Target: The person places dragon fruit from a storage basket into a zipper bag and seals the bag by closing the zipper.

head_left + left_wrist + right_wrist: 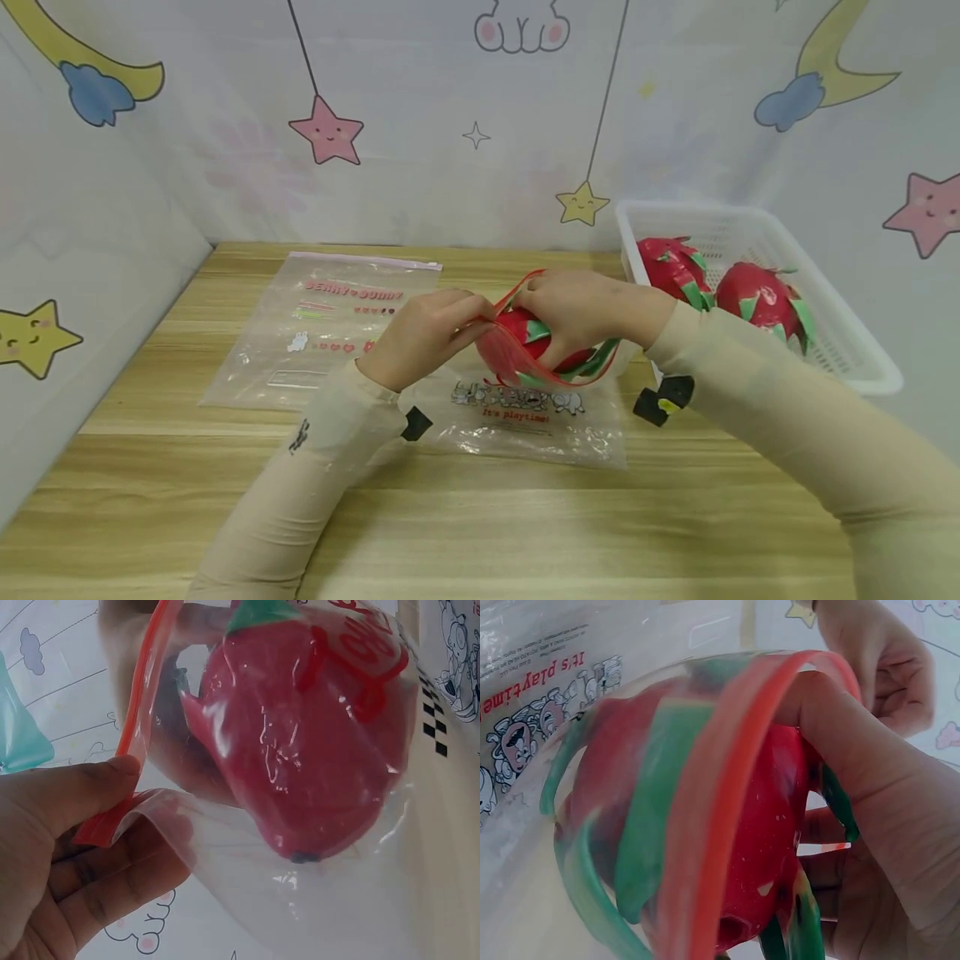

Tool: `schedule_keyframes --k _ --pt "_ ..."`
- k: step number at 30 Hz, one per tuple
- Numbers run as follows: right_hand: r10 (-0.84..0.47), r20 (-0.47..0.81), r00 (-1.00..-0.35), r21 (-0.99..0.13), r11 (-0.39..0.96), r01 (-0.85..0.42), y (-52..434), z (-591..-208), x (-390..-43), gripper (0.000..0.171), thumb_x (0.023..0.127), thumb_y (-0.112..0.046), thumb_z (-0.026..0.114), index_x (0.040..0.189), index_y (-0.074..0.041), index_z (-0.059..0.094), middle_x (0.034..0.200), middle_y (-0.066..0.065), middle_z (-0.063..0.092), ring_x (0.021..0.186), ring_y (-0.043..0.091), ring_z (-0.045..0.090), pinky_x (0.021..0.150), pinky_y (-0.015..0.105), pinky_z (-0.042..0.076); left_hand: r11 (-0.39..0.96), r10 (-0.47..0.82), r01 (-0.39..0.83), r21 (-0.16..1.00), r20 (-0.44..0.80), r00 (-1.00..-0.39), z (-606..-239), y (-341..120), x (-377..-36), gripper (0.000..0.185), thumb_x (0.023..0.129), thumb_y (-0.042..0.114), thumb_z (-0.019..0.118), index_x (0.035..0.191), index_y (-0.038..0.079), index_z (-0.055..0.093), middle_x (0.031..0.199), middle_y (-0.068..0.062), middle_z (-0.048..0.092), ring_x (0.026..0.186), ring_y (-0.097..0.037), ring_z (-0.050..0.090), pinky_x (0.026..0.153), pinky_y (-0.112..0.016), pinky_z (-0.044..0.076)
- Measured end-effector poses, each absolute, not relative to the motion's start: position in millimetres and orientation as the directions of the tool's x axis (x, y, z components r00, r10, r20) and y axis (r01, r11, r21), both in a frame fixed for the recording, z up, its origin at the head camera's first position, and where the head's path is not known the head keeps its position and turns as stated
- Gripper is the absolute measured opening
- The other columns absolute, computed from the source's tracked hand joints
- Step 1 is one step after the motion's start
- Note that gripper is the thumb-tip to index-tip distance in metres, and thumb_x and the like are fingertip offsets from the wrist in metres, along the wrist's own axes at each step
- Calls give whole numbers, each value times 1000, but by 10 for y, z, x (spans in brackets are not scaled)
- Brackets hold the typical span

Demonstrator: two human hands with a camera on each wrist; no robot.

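A red dragon fruit (pixel 528 333) with green scales is gripped by the right hand (pixel 592 312), fingers curled round it, and is held partway inside the mouth of a clear zip bag (pixel 525 400) that lies on the bench (pixel 480 517). The red zip rim (pixel 517 293) of the bag is pinched between thumb and fingers of the left hand (pixel 420 333) and lifted, so the opening is held wide just beside the right fingers. In the left wrist view the fruit (pixel 315 742) is seen through the plastic, with the rim strip (pixel 135 712) clamped under the thumb. In the right wrist view the rim (pixel 727 787) is stretched across the fruit (pixel 765 825) and over the right fingers (pixel 840 750). Risks, as judged: the rim could slip from the left pinch, since only a narrow edge is held and the plastic is slick; the mouth would then collapse onto the right fingers. The green scales could be snagged on the zip strip and the bag dragged along the bench. The right fingers could be trapped inside with the fruit. A second flat bag (pixel 330 325) lies beyond the left fingers; a white basket (pixel 840 333) with two more fruits (pixel 757 300) sits past the right wrist.
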State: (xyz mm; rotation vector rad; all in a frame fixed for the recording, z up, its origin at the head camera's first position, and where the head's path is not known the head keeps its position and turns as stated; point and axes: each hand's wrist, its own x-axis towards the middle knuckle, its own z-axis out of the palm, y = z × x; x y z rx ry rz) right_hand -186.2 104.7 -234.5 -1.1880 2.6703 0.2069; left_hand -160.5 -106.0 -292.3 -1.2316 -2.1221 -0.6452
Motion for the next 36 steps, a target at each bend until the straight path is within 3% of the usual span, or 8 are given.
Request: schedule_keyframes --k 8,19,27,36 --pt "-741 -256 -621 14 640 -769 993 -2445 -1944 63 74 -52 72 121 -11 60 107 5 64 98 18 58 89 37 53 449 596 887 106 704 -386 -2924 -1065 -1610 11 83 8 74 89 7 65 80 -3 69 72 -14 63 67 -27 54" --pt "-731 -273 -626 33 643 -765 924 -2570 -1987 60 73 -52 74 118 -14 60 103 1 67 104 23 57 95 39 48 440 598 891 110 705 -382 -2931 -1079 -1617 12 81 4 74 89 7 65 81 -4 70 73 -15 65 68 -28 55" --pt "-724 -317 -612 75 624 -778 898 -2659 -2020 70 77 -51 74 129 -8 56 119 8 65 119 31 53 108 43 39 436 608 894 105 698 -379 -2960 -1084 -1634 8 84 8 72 88 6 64 79 -3 70 72 -14 64 67 -27 55" --pt "-722 -311 -618 49 637 -769 913 -2720 -2034 74 76 -51 74 134 -10 53 125 8 63 121 31 51 108 43 40 461 630 881 104 661 -408 -2946 -1086 -1627 11 83 6 73 81 10 62 74 0 67 67 -12 60 62 -25 52"
